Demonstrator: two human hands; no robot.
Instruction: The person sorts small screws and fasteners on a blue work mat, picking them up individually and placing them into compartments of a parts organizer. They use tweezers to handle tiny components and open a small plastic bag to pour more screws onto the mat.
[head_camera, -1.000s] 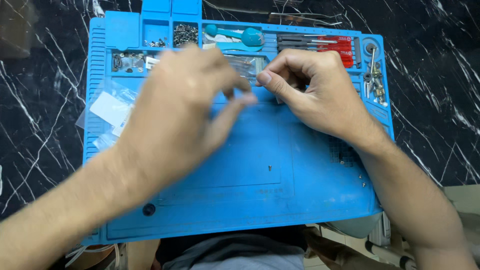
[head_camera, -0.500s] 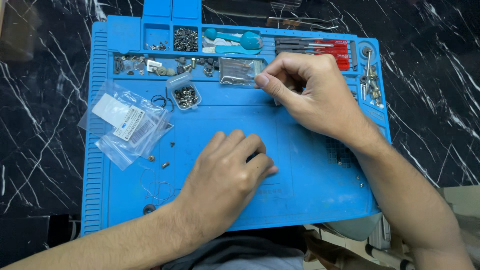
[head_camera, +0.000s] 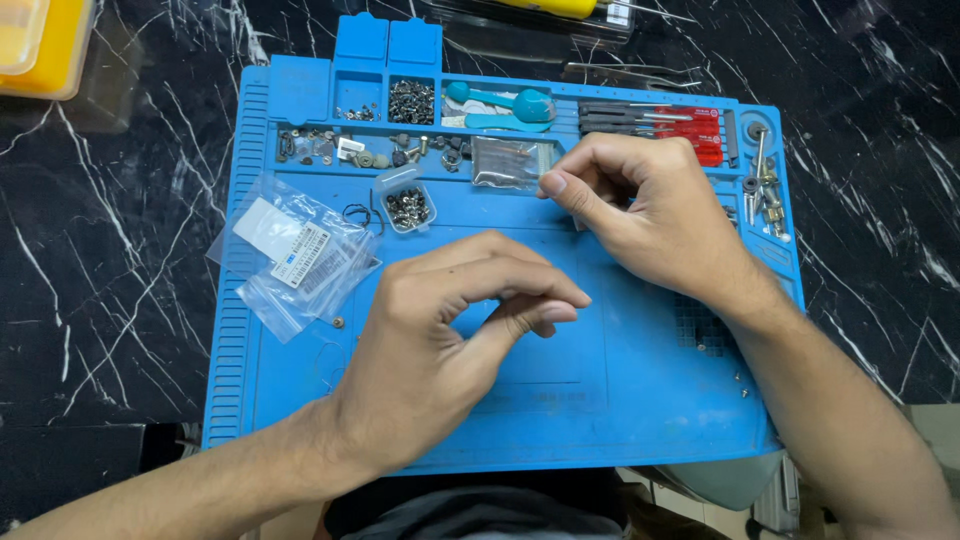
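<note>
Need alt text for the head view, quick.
Two bare hands over a blue work mat: the left hand pinches its fingertips mid-mat, the right hand touches a small clear bag. More clear bags lie left.

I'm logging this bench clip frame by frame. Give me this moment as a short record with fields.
surface: blue work mat on dark marbled table
left hand: left hand raised over mat centre, thumb and forefinger pinched; anything held is too small to tell
right hand: right hand fingertips at a small clear bag
nearby: open tub of screws; clear plastic bags; red-handled screwdrivers
</note>
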